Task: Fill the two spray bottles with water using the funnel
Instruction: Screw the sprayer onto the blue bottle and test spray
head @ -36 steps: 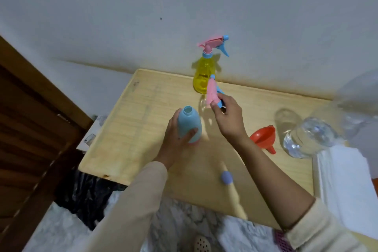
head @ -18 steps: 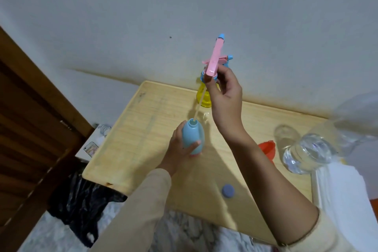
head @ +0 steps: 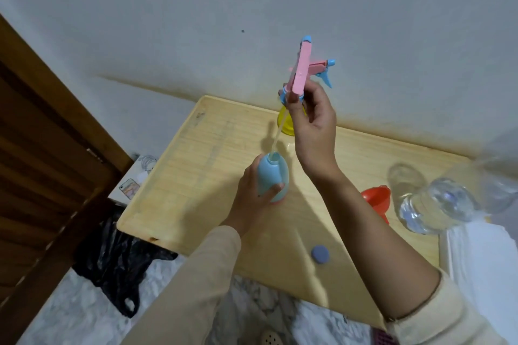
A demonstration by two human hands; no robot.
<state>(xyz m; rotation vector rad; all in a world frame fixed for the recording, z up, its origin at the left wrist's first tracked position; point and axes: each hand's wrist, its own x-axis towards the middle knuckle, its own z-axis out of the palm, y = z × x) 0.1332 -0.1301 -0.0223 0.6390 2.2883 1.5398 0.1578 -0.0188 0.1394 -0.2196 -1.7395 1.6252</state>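
Observation:
My left hand (head: 253, 199) grips the blue spray bottle (head: 273, 176), which stands upright on the wooden table (head: 196, 171) with its neck uncovered. My right hand (head: 314, 126) holds that bottle's pink spray head (head: 301, 73) high above it. The head's clear dip tube (head: 280, 134) still reaches down into the bottle's mouth. The yellow spray bottle (head: 284, 123) stands behind my right hand against the wall, mostly hidden, with its pink and blue trigger head (head: 322, 68) showing. The red funnel (head: 377, 200) lies on its side at the right.
A large clear water bottle (head: 437, 204) lies at the table's right edge beside white folded cloth (head: 482, 266). A small blue cap (head: 320, 254) rests near the front edge. A wooden door (head: 42, 162) stands at the left, with a black plastic bag (head: 120, 258) on the floor.
My right hand has lifted the pink spray head up off the blue bottle, drawing the dip tube most of the way out. My left hand has stayed on the bottle.

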